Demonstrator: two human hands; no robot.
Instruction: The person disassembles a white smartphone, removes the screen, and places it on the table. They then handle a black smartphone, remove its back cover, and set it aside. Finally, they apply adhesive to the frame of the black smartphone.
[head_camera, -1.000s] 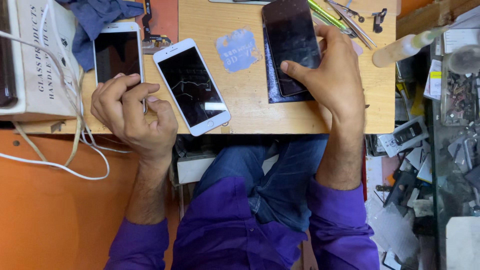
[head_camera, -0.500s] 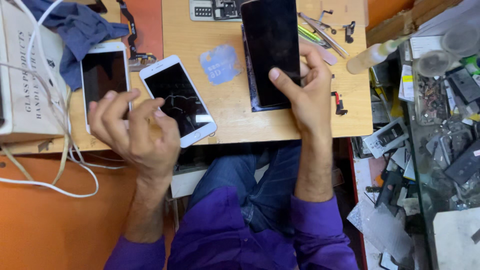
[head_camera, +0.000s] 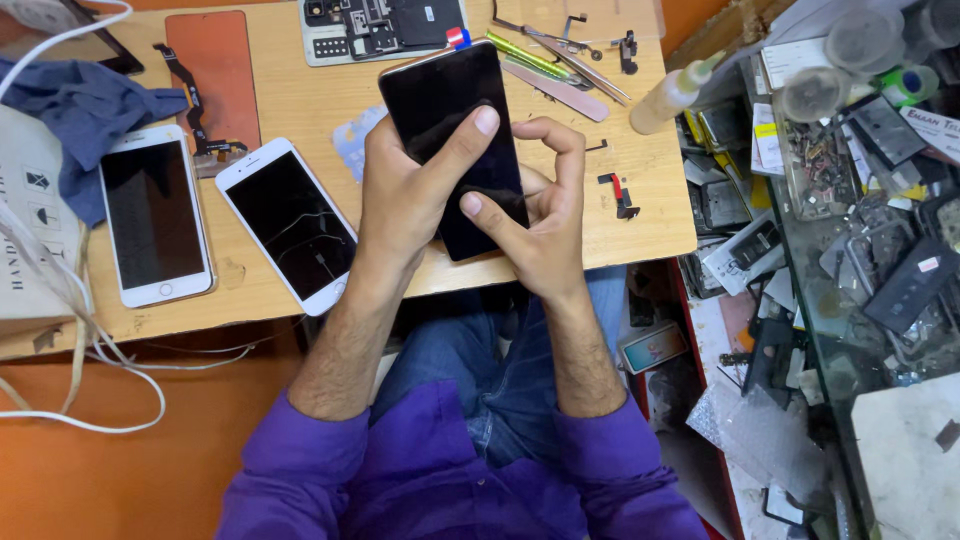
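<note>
Black phone (head_camera: 440, 100) above cluttered wooden table (head_camera: 640, 215).

The large black glass-fronted smartphone (head_camera: 452, 130) was a flat rectangular slab with rounded corners and a thin pale metallic edge along its top. Its screen was dark and glossy, switched off, showing no cracks. It was held face up above the near edge of the wooden workbench, tilted slightly with its top end leaning left, its lower part hidden by fingers.
</note>
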